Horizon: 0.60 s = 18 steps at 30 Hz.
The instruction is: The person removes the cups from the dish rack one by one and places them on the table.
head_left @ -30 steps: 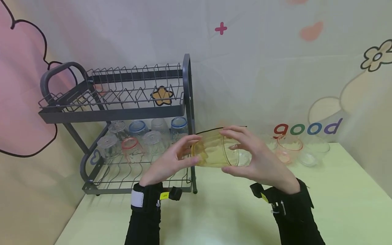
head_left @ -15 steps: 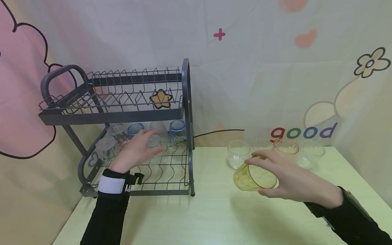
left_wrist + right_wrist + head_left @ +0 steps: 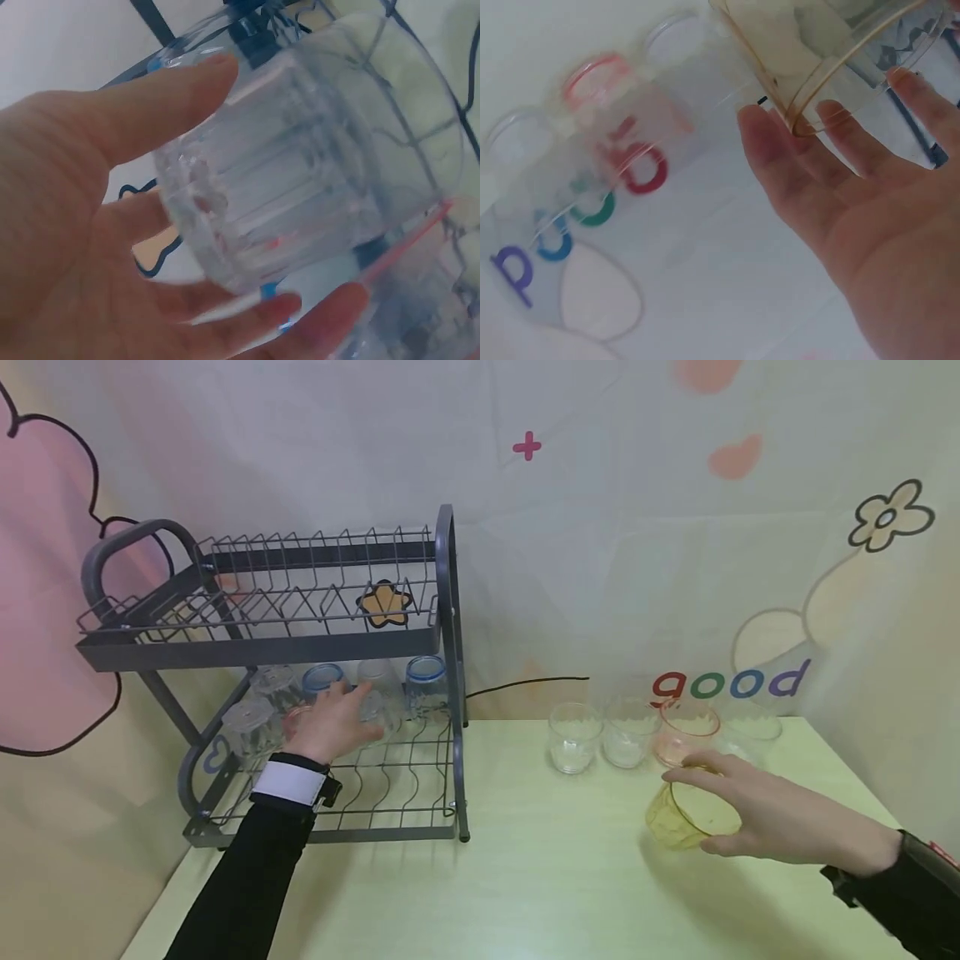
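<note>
My left hand (image 3: 337,722) reaches into the lower tier of the grey dish rack (image 3: 444,610). In the left wrist view its thumb and fingers (image 3: 172,90) curl round an upside-down clear ribbed glass (image 3: 300,157), seen partly behind the hand (image 3: 384,714) in the head view. My right hand (image 3: 701,812) holds a yellow tinted glass (image 3: 678,818) by its rim, tilted, low over the pale green table (image 3: 525,877). In the right wrist view the fingertips (image 3: 829,116) sit at the yellow glass's (image 3: 810,52) rim.
Several more upside-down glasses stand in the lower tier, among them a blue-rimmed one (image 3: 426,681) and a clear one (image 3: 247,727). A row of upright glasses lines the wall: two clear (image 3: 573,739), a pink-rimmed one (image 3: 686,731), another clear (image 3: 752,731). A black cable (image 3: 525,681) runs behind.
Both hands held the yellow glass before the rack. My left hand let go and moved into the lower tier onto a clear glass. My right hand carried the yellow glass right and down.
</note>
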{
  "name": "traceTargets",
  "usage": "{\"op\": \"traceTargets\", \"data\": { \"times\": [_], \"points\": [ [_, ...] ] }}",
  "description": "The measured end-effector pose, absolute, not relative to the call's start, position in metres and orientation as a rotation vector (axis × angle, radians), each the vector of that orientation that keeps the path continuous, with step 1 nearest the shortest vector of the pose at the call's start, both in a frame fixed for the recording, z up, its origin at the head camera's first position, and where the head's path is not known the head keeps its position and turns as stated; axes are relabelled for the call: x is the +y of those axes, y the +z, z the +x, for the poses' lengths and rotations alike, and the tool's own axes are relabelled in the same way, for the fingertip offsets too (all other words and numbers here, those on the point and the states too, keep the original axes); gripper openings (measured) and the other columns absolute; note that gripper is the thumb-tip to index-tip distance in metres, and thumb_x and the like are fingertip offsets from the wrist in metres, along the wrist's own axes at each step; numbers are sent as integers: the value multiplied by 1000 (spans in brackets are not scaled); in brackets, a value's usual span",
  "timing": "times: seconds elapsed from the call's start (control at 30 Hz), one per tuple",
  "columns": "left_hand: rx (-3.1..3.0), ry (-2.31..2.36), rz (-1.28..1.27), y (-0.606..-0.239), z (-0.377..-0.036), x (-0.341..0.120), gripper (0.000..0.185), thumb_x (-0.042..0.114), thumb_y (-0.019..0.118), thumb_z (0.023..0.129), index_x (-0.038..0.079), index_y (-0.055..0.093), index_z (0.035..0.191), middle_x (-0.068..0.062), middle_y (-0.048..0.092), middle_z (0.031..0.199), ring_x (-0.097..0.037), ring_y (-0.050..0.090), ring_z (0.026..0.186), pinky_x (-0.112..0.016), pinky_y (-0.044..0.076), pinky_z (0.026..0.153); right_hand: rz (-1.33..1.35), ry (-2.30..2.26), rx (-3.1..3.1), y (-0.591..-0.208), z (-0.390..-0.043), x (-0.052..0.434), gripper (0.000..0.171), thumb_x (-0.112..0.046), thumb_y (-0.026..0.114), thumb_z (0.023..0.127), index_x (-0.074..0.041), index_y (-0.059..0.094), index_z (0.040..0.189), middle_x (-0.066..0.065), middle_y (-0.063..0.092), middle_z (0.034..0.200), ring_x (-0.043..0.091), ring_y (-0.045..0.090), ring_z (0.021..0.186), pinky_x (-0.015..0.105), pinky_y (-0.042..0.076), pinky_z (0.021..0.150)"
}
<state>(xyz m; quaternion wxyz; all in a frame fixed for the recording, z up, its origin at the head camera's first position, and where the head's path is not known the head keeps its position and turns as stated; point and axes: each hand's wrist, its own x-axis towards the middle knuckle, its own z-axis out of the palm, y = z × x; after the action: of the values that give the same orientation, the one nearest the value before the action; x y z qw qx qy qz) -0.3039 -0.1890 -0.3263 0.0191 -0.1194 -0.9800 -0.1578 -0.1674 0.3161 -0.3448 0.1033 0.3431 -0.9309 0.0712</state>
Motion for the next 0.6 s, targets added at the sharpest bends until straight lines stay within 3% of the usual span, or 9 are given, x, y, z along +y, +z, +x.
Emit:
{"op": "traceTargets", "data": {
  "times": [0.13, 0.37, 0.47, 0.6],
  "points": [
    [-3062, -604, -348, -329, -306, -191, 81, 27, 71, 90, 7, 26, 154, -41, 13, 149, -62, 22, 131, -74, 36, 90, 865, 217, -2830, -346, -173, 339, 77, -32, 88, 69, -15, 55, 137, 5, 54, 128, 29, 57, 112, 45, 53, 81],
    [-3068, -679, -345, -337, -308, -200, 87, 28, 70, 91, 6, 16, 156, -42, 13, 148, -63, 33, 125, -71, 39, 89, 752, 242, -2903, -349, -190, 367, 76, -28, 90, 67, -3, 57, 131, 17, 57, 120, 37, 59, 105, 49, 52, 80],
    [-3099, -712, -323, -340, -310, -199, 90, 32, 69, 92, 10, 12, 157, -41, 8, 151, -62, 32, 127, -72, 39, 89, 681, 281, -2954, -355, -191, 377, 76, -29, 89, 68, -1, 56, 131, 19, 57, 119, 37, 60, 103, 48, 52, 79],
    [-3081, -712, -379, -341, -313, -191, 87, 33, 70, 91, 13, 16, 157, -40, 10, 152, -60, 34, 127, -72, 38, 91, 609, 286, -2965, -360, -194, 393, 77, -31, 90, 67, 1, 57, 128, 20, 59, 115, 36, 61, 100, 48, 52, 77]
  ]
}}
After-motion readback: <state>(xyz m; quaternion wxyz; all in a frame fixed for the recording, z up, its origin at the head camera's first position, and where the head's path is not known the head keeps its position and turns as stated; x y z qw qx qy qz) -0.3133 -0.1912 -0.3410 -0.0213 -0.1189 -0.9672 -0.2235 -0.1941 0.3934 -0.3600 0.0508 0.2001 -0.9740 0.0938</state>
